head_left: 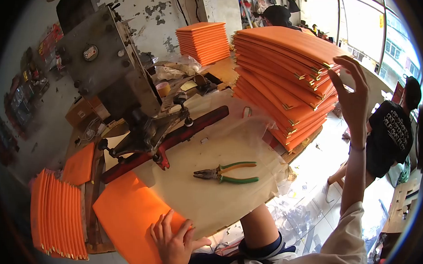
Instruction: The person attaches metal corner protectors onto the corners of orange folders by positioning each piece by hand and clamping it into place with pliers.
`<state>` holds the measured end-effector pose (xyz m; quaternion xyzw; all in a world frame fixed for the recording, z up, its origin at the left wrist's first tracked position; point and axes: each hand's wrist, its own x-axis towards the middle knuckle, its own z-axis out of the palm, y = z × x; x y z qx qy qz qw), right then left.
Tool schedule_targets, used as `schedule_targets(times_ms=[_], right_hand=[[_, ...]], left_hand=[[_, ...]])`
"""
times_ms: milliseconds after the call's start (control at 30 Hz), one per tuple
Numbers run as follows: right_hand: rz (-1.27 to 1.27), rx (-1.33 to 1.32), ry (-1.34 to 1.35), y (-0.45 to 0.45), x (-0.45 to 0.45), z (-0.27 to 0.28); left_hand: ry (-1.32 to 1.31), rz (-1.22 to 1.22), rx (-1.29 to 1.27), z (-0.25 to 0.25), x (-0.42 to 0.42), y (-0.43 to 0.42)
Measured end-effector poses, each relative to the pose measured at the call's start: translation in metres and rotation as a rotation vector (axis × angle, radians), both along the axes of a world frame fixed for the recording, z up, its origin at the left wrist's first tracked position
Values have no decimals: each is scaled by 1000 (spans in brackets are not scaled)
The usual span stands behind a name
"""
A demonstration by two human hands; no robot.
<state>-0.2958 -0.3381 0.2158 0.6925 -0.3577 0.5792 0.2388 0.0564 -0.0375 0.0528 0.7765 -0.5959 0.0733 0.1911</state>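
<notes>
My left hand (pixel 173 237) lies on an orange folder (pixel 129 213) at the table's near left edge, its fingers spread over the right side. My right hand (pixel 355 88) is raised at the right, beside the top corner of a tall stack of orange folders (pixel 283 64) with gold metal corners. Its fingers are apart and curved, with nothing visible between them. Pliers (pixel 226 172) with green and orange handles lie on the pale table sheet (pixel 186 191). Beyond the folder stands a machine (pixel 116 63) with a dark red bar (pixel 202 122) under its head.
A row of orange folders (pixel 57 215) stands at the lower left, and another stack (pixel 203 43) is at the back. Tape (pixel 163 89) and plastic lie behind the machine. One person (pixel 391 133) in a black shirt is at the right; another's dark cap (pixel 277 15) shows behind the tall stack.
</notes>
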Motion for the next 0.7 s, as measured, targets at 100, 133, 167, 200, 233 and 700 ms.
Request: schedule_targets(times_ms=[100, 133, 167, 200, 233, 700], right_hand=[[4, 72, 28, -18, -6, -5], [-9, 82, 20, -21, -6, -7], [-1, 78, 6, -22, -6, -6], [5, 77, -9, -23, -6, -7], [11, 77, -25, -24, -7, -8], [19, 95, 297, -15, -30, 8]], left_hand=[[64, 33, 73, 11, -2, -3], [70, 18, 66, 12, -2, -3], [76, 2, 58, 12, 0, -3], [80, -15, 52, 13, 2, -4], [72, -26, 46, 11, 5, -4], [144, -31, 40, -2, 11, -3]])
